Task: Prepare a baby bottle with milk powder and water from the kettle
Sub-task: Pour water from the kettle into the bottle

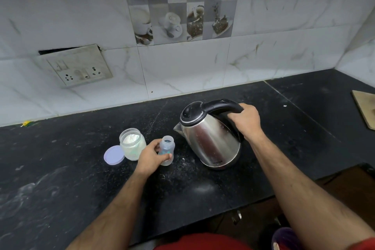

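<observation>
Hands [151, 157] [246, 119] grip bottle [166, 149] and kettle [211, 140].

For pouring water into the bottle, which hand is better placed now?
The right hand: it already grips the kettle handle, and the spout faces the open bottle. The left hand holds that bottle steady on the counter.

Little writing shows here, and none of it reads. The steel kettle [213, 140] carries a small dark brand mark low on its body near the base, too small and blurred to make out. The clear baby bottle [166, 150] bears greenish printed marks on its side, also illegible. The wall socket plate [78, 68] shows no readable label.
</observation>
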`<state>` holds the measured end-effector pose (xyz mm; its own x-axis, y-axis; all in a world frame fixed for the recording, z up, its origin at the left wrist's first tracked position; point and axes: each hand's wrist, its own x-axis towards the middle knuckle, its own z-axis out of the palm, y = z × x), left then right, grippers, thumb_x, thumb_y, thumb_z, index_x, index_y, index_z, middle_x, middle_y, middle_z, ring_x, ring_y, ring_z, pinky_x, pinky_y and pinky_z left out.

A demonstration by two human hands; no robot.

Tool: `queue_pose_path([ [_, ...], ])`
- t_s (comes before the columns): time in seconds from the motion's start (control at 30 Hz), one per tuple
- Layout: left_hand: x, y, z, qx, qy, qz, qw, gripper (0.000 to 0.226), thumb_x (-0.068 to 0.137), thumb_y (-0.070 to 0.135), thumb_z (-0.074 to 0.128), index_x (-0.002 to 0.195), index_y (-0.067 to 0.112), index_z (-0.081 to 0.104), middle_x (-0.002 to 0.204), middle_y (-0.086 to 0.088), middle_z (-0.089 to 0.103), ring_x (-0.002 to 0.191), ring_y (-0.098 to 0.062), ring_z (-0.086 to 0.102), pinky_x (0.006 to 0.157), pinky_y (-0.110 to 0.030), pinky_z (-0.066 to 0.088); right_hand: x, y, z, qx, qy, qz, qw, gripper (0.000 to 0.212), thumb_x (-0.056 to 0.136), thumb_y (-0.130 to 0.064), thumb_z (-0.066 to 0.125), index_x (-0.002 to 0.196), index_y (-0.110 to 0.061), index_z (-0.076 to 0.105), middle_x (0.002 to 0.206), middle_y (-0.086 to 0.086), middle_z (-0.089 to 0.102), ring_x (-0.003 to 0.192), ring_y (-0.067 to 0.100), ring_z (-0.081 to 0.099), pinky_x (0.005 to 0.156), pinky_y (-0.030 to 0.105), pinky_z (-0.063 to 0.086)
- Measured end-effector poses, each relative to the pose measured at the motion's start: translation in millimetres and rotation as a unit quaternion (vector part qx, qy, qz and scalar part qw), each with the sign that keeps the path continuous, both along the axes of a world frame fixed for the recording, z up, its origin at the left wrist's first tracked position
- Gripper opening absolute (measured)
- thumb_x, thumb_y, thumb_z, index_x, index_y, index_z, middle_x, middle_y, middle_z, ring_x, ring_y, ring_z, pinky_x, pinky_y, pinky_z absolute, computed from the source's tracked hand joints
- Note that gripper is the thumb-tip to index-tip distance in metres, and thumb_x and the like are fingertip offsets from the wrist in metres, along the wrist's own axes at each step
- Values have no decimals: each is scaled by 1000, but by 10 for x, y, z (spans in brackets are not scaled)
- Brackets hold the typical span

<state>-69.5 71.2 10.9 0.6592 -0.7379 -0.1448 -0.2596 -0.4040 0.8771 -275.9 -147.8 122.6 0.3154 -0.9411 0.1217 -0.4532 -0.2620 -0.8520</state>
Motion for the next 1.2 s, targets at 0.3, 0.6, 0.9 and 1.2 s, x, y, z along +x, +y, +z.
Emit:
queue_pose_path([
  [0.3,35,-95,50,13,2,-14,1000,55,72,9,84,119,21,60,108,7,68,100,-8,62,98,-31,48,62,25,269,-55,57,50,996,10,64,-25,65,72,-18,66,66,-1,65,72,25,64,70,36,52],
  [0.6,46,-84,5,15,9,-12,1000,56,71,10,85,121,20,60,109,5,69,101,-11,64,101,-36,49,152,61,394,-83,110,72,988,12,71,-19,70,67,-23,59,59,-7,58,60,15,55,56,26,38],
  [0.9,86,-87,-57,11,16,-6,1000,58,69,9,86,119,22,61,110,5,71,104,-13,65,102,-41,50,202,53,433,-107,140,81,981,9,70,-23,72,76,-18,67,65,-3,64,69,21,62,64,30,48],
  [1.2,60,-92,-70,0,30,-1,1000,55,71,6,85,118,22,60,110,3,70,102,-12,65,100,-37,50,235,48,491,-120,160,91,976,23,71,-29,74,62,-23,54,61,-6,59,61,15,56,53,27,35],
])
